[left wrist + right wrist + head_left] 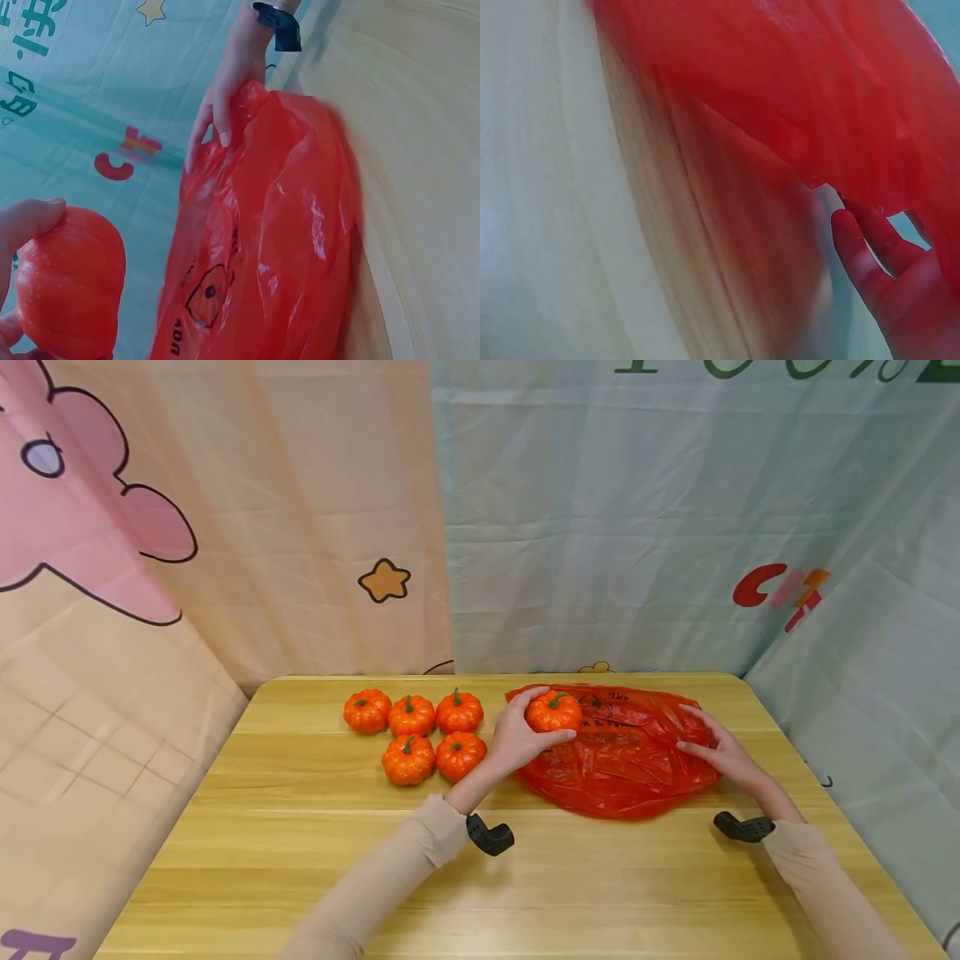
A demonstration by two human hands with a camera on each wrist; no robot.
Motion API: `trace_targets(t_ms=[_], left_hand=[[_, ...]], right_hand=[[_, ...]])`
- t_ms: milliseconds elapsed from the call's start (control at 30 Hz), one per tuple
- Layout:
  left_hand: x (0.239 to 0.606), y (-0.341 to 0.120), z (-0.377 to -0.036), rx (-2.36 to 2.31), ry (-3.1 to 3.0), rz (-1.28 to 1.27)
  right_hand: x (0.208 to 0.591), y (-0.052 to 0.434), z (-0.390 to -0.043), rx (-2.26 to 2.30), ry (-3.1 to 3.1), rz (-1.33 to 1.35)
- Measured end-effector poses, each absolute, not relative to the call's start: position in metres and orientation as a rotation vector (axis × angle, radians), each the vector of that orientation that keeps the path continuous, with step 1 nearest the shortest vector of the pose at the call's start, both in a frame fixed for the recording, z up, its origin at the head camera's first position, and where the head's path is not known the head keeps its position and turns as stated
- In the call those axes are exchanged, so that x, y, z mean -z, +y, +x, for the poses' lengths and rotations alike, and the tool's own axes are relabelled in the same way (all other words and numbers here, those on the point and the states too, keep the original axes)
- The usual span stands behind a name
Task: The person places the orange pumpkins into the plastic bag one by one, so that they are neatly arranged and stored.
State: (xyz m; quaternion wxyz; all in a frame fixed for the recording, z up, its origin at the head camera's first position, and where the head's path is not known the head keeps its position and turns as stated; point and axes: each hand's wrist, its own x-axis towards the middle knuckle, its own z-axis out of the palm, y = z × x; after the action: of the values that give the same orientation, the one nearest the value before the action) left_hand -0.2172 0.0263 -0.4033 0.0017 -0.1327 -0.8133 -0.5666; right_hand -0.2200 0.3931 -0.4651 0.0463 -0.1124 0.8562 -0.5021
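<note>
My left hand grips a small orange pumpkin just above the left part of a red plastic bag. In the left wrist view the pumpkin sits between my fingertips, apart from the bag. My right hand holds the bag's right edge, fingers laid over the film. From the right wrist the bag hangs lifted off the table, with my fingers against it. Several more pumpkins lie in a cluster left of my left hand.
The wooden table is ringed by cloth backdrops: pink and peach at the left, pale teal behind and at the right. The cluster of pumpkins sits near the table's far edge.
</note>
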Motion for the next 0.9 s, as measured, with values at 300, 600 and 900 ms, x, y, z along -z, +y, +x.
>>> trace_targets(t_ms=[300,600,900], left_hand=[[0.406,0.058,-0.224,1.755,-2.592,-0.380],[0.408,0.093,-0.228,1.781,-2.620,-0.333],[0.413,0.127,-0.228,1.720,-2.662,-0.315]], right_hand=[[0.467,0.391,-0.219,1.486,2.659,-0.334],[0.465,0.390,-0.220,1.492,2.665,-0.337],[0.467,0.390,-0.221,1.536,2.624,-0.307]])
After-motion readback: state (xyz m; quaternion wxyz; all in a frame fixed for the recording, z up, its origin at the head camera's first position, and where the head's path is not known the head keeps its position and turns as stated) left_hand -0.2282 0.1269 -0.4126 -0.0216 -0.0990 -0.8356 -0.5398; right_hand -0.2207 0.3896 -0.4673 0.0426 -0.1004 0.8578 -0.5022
